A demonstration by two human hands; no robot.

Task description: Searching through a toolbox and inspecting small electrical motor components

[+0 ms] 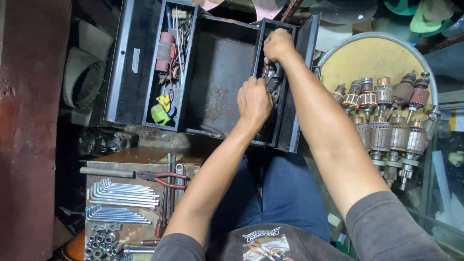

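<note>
A black metal fold-out toolbox (220, 63) stands open in front of me, its middle well bare and rusty. Both hands reach into its right-hand tray (270, 125). My left hand (253, 101) is curled over tools lying in that tray. My right hand (278, 46) is closed over the tray's far end, gripping among dark tools with red handles (270, 75). Exactly what each hand grips is hidden by the fingers. The left-hand tray (169, 63) holds tape rolls, wires and small tools.
A low wooden bench (140, 157) at lower left carries rows of hex keys (121, 193), red-handled pliers (164, 179), a spanner and several sockets. Several copper-wound motor armatures (386, 121) stand at right before a round yellow pan (372, 63). My blue-trousered legs lie below the toolbox.
</note>
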